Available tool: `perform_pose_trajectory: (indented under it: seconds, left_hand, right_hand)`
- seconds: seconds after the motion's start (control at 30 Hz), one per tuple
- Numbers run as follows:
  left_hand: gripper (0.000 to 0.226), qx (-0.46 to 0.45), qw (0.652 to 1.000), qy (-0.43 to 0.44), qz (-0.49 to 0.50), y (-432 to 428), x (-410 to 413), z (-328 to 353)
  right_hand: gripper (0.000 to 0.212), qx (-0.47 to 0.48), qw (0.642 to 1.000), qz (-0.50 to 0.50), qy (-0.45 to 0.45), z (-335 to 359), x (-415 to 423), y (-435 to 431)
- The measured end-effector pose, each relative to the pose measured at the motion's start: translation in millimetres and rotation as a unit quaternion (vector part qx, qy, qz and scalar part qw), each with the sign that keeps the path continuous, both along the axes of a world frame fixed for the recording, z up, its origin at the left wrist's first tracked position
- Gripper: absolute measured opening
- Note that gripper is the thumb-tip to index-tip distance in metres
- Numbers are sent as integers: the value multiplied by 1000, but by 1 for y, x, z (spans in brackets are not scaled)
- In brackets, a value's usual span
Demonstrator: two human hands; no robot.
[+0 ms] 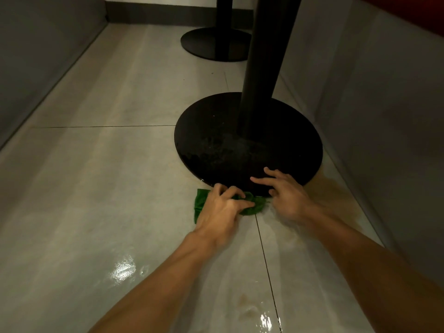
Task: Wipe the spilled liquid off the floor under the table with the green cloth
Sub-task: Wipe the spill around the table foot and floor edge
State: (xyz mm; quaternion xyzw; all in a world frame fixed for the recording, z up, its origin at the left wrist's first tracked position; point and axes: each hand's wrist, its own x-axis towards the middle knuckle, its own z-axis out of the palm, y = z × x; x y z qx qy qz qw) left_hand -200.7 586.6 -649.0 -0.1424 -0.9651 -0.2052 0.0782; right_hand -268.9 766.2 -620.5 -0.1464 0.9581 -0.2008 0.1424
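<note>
The green cloth lies bunched on the pale tiled floor, right against the near edge of the round black table base. My left hand presses down on the cloth with its fingers curled into the fabric. Just to the right, my right hand has its fingers spread, the fingertips resting on the base's rim and the thumb close to the cloth's right end. A brownish spill stains the floor right of the base. More wet sheen and brown marks show on the tile close to me.
A black pole rises from the base. A second black pedestal base stands farther back. Grey walls or bench panels close in on the left and right, forming a narrow floor strip.
</note>
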Motion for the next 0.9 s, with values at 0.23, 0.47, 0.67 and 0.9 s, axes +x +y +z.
perform_pose_trajectory:
  seconds: [0.23,0.47,0.67,0.9]
  left_hand:
    - [40,19,994,9,111,-64,-7,-2]
    - [35,79,982,18,169,-110,-33,-14]
    - [35,105,982,10,154,-116,-36,-13]
    - [40,105,991,11,85,-69,-11,-7]
  right_hand:
    - [57,-28,1000,1,-5,-3,2,1]
    - [56,-35,999,-3,-4,-6,2,-1]
    - [57,-32,999,-3,0,-7,3,-1]
    - [58,-26,1000,-3,4,-8,3,-2]
